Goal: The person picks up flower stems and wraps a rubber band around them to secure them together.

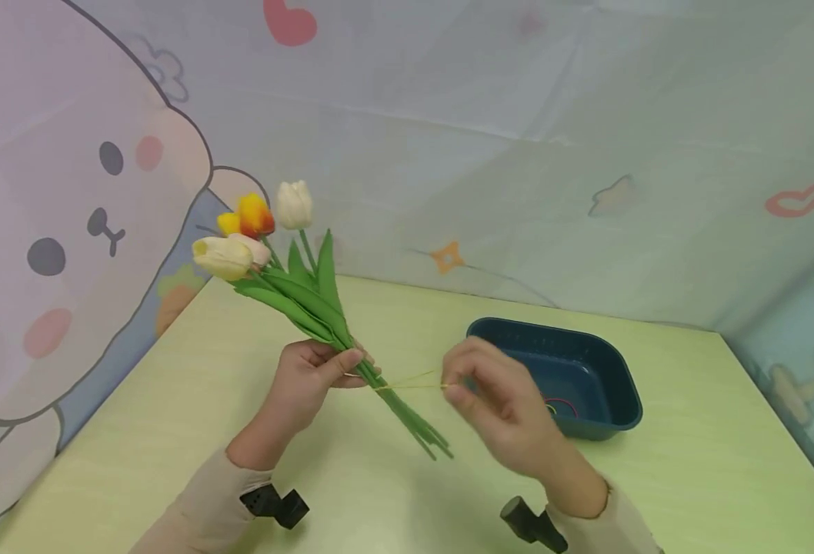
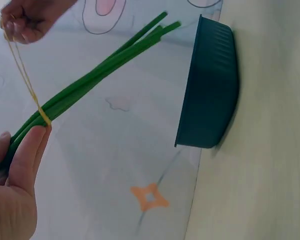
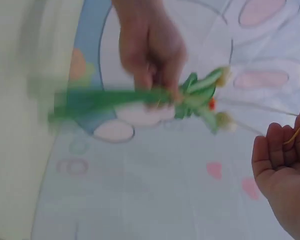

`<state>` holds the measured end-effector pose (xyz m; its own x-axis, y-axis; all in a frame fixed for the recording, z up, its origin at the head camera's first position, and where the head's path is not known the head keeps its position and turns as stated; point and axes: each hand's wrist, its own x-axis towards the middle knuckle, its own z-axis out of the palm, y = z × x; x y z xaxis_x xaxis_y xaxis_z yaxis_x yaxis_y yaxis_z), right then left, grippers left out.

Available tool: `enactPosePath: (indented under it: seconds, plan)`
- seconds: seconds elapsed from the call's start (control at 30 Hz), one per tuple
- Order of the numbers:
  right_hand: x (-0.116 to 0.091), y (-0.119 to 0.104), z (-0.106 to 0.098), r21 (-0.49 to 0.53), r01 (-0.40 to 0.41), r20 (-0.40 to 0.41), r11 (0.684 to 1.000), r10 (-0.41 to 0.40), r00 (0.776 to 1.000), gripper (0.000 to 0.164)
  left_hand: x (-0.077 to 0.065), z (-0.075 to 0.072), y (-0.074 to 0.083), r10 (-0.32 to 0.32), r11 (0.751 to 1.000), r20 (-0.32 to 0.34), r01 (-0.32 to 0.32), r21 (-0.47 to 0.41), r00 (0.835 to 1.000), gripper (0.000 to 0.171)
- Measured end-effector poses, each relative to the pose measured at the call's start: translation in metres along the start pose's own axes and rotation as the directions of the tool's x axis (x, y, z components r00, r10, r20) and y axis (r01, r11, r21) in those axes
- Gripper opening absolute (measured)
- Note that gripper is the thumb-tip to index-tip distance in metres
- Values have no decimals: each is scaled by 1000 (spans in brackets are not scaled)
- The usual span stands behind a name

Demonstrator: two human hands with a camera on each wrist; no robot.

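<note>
My left hand [image 1: 303,385] grips a bunch of artificial tulips [image 1: 310,296] by the green stems, thumb on top. The blooms, white, pale yellow, pinkish and orange-yellow, point up and left; the stem ends slant down toward the right. A thin yellow rubber band [image 2: 24,75] loops round the stems just beyond the left fingertips. Its other end is pinched by my right hand [image 1: 500,408], which draws it out taut to the right of the stems. In the right wrist view the bunch is blurred, and the right fingers [image 3: 275,145] curl in with a bit of band showing.
A dark blue plastic basin [image 1: 625,385] stands on the pale table [image 1: 712,462], partly behind the right hand. Inside it lies a red band [image 1: 565,403] with a yellowish one beside it. A printed cloth backdrop [image 1: 407,154] hangs behind the table.
</note>
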<state>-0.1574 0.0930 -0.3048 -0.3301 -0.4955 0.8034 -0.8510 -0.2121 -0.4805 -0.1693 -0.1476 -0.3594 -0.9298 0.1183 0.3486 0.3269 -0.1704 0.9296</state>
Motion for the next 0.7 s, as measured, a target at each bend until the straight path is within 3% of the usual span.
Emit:
enactPosePath:
  seconds: [0.07, 0.17, 0.23, 0.3, 0.4, 0.57, 0.7]
  plan:
    - [1, 8, -11, 44, -9, -27, 999, 11, 1000, 18, -3, 2, 4, -13, 999, 126, 20, -50, 992, 18]
    - [-2, 23, -19, 59, -34, -44, 998, 37, 998, 21, -7, 5, 7, 7, 977, 302, 59, -206, 953, 12]
    - [-7, 34, -20, 50, -53, -42, 997, 55, 998, 21, -8, 5, 9, 34, 944, 379, 95, -315, 925, 13]
    - [-15, 43, -16, 15, -77, -34, 997, 77, 996, 19, -8, 4, 11, 67, 912, 412, 112, -395, 909, 15]
    - [-27, 55, -2, -74, -105, -12, 992, 105, 994, 15, -7, 0, 13, 87, 868, 393, 124, -480, 916, 15]
    - [-43, 63, 38, -147, -176, 45, 973, 184, 982, 15, -6, -4, 16, 65, 802, 293, 124, -585, 954, 18]
    - [-50, 58, 74, -173, -165, 78, 971, 180, 981, 5, -6, -3, 18, 4, 786, 189, 114, -608, 982, 20]
